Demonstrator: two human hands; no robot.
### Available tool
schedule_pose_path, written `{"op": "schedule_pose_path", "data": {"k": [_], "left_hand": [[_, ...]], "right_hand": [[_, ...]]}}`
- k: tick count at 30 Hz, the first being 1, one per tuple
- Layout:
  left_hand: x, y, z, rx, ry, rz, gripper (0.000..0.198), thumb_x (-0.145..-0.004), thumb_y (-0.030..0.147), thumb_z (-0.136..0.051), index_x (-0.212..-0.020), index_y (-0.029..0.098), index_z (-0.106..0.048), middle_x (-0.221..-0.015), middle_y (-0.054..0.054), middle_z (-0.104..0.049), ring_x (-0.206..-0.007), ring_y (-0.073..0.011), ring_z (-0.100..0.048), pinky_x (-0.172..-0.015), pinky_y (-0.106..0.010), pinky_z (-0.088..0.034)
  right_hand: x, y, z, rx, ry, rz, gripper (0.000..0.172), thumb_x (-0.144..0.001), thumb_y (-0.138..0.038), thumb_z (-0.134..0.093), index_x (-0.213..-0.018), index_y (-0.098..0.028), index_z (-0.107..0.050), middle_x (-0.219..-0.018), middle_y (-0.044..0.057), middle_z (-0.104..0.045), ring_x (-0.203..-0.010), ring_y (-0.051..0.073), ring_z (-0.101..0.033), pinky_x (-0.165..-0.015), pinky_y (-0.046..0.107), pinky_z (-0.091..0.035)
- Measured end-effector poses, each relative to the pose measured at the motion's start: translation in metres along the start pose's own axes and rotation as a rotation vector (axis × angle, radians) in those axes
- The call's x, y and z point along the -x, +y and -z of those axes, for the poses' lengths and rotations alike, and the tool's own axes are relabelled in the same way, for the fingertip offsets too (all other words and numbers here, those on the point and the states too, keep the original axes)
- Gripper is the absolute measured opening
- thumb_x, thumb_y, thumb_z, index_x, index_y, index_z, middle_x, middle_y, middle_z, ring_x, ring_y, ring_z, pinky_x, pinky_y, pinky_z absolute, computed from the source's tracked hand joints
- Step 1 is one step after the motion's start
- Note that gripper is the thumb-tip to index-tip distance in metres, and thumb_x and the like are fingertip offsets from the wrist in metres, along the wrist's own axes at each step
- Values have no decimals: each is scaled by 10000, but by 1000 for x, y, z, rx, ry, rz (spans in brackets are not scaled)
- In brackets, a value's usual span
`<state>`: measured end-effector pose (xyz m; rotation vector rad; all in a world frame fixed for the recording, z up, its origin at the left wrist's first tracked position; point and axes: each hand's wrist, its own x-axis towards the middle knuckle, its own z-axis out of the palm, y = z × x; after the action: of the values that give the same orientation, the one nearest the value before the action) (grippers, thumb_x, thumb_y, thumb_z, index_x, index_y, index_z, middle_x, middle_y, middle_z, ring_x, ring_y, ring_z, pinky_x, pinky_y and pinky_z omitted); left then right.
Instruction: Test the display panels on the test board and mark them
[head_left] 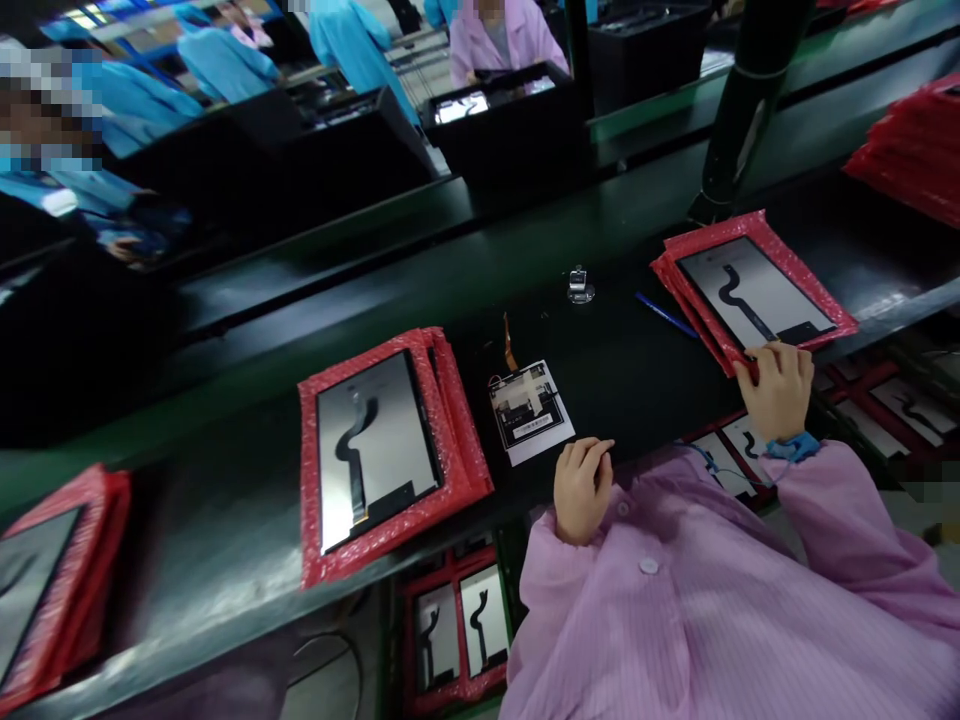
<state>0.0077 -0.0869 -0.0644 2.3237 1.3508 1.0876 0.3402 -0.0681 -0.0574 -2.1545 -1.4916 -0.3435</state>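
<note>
My right hand [778, 390] is closed at the near edge of an LCD screen panel [784, 290], its fingertips on the edge and its thumb by the red bubble-wrap bags [705, 318] underneath. A dark curved flex cable [731, 290] lies on the panel. My left hand [581, 490] rests at the bench's near edge, its fingers curled together; whatever may be inside them is hidden. Just beyond it lies a small flat electronic module [529, 405] on a white sheet, with an orange flex strip [509, 345] sticking up. A blue wristband [793, 447] circles my right wrist.
Left of the module, another LCD panel [390, 430] lies on red bubble wrap [461, 430]. A blue pen-like tool [666, 314] and a small metal-and-clear item [579, 285] lie on the dark bench. A black post [739, 130] stands behind. Trays of panels [484, 620] sit below.
</note>
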Motion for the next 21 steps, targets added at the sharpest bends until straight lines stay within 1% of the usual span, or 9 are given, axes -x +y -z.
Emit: {"op": "schedule_pose_path", "data": {"k": [3,6,8,11,13,14,16,18,21], "left_hand": [[-4,8,3,110,-63,85,223,-1003,185,-546,-1095,210,-749,-1019,-71,-742,-931,-223,-681,-854,-395,-560],[-18,26,1,442,-172,158,209,-1005,225,-553,-1088,205,-744,-1043,-83,-740,-966,-212,-700,-880,-383,-577],[-34,41,-8,675,-265,191,217,-1010,269,-550,-1072,198,-746,-1061,-92,-736,-984,-199,-706,-896,-357,-587],[-66,65,-36,899,-436,296,244,-999,336,-570,-1086,188,-743,-1150,-105,-732,-1048,-200,-700,-964,-356,-572],[-89,79,-63,1048,-525,442,241,-973,317,-606,-1126,173,-724,-1234,-120,-714,-1127,-217,-687,-1023,-376,-547],[-100,86,-77,1127,-541,532,240,-957,286,-623,-1146,165,-710,-1258,-128,-706,-1157,-225,-679,-1063,-394,-525],[-119,98,-102,1257,-528,716,284,-945,249,-646,-1215,164,-663,-1248,-127,-700,-1162,-224,-674,-1100,-418,-497],[-134,107,-121,1343,-484,857,331,-941,234,-662,-1262,169,-613,-1168,-107,-704,-1101,-202,-680,-1089,-413,-495],[-145,117,-135,1423,-452,902,301,-920,244,-692,-1203,174,-614,-1080,-68,-689,-1013,-178,-664,-1049,-385,-508]], "right_hand": [[-1,5,0,5,4,41,379,-1002,-468,-497,-1139,-202,-730,-1275,181,-608,-1198,352,-524,-1023,534,-460],[-2,6,-2,24,40,33,382,-1023,-463,-473,-1068,-229,-772,-1297,174,-611,-1179,351,-522,-986,536,-447],[-2,8,-6,13,65,43,370,-1023,-452,-486,-1012,-235,-785,-1273,165,-630,-1154,335,-523,-973,527,-431],[-3,13,-14,-19,97,76,339,-1014,-443,-524,-967,-227,-781,-1197,143,-663,-1113,301,-522,-964,499,-407],[-3,17,-19,-28,121,84,328,-1014,-422,-529,-953,-206,-768,-1141,137,-675,-1102,288,-516,-968,491,-387],[-3,19,-21,-30,138,86,325,-1016,-407,-525,-942,-195,-760,-1120,138,-677,-1103,286,-512,-973,491,-377],[1,21,-21,-32,181,88,324,-1020,-385,-514,-918,-184,-747,-1088,136,-681,-1098,284,-507,-982,494,-366],[9,21,-17,-31,233,94,316,-1019,-387,-522,-907,-190,-743,-1062,127,-684,-1079,275,-509,-986,488,-377],[29,11,-5,-29,309,119,275,-995,-404,-579,-889,-213,-746,-1004,104,-685,-1030,255,-529,-987,472,-424]]}}
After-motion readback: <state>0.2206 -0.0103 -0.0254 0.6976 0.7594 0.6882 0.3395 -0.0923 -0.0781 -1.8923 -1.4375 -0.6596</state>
